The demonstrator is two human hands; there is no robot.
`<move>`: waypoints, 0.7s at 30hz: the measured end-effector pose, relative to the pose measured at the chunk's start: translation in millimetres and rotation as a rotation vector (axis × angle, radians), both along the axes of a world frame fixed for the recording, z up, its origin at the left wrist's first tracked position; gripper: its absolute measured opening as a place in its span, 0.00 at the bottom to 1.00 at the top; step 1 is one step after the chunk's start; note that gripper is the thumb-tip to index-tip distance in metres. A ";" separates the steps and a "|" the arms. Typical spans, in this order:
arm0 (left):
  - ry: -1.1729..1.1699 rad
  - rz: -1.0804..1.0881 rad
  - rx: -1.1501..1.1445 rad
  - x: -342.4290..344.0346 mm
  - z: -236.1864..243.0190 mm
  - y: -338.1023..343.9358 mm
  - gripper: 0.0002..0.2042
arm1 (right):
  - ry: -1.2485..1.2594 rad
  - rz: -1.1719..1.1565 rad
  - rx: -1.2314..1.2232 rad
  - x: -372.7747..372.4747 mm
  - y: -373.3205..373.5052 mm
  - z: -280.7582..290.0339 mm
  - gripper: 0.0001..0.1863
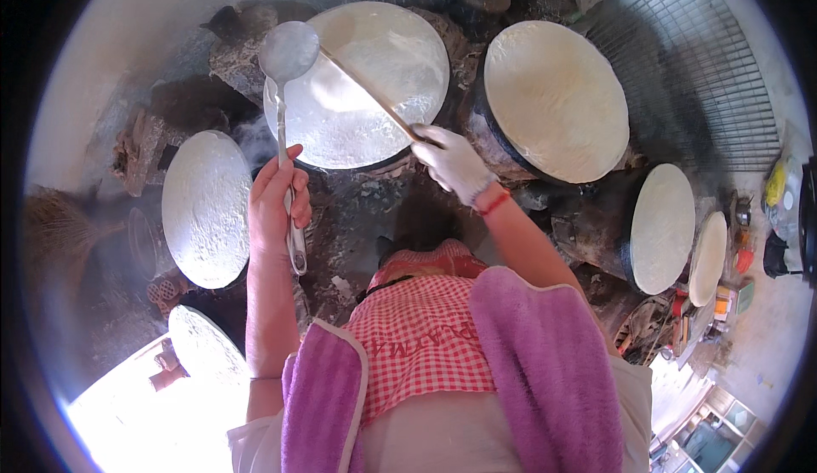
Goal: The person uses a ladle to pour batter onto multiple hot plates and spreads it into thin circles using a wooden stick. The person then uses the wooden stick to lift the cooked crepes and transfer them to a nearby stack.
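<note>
My bare left hand is closed round the handle of a metal ladle, whose pale, wet-looking bowl is raised over the left edge of a large round griddle. A white glove covers my right hand, which grips a thin wooden stick. The stick slants up and left across the griddle, its far end beside the ladle's bowl; whether they touch I cannot tell. Beneath them a thin sheet of pale batter coats the griddle, glossy in places. What is at the stick's far end is hard to make out.
More batter-covered round griddles stand around me: one at right, one at left, one at lower left and others farther right. A wire rack leans at the far right. A straw broom is at far left.
</note>
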State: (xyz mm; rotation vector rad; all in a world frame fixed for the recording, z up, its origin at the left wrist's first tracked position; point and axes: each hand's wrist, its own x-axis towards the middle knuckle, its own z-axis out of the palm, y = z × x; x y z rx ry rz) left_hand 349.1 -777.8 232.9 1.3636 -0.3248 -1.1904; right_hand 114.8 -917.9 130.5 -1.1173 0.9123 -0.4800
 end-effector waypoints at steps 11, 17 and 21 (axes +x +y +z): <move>0.315 0.109 -0.083 -14.7 -12.6 -5.6 0.17 | -0.050 0.175 0.193 -35.5 0.5 -0.7 0.18; 0.332 0.292 -0.079 -91.4 -11.1 26.4 0.12 | -0.221 -0.185 0.290 -76.2 14.7 -50.0 0.22; 0.505 0.243 -0.102 -108.8 -12.8 8.4 0.05 | -0.305 0.134 0.492 0.8 42.3 -33.1 0.18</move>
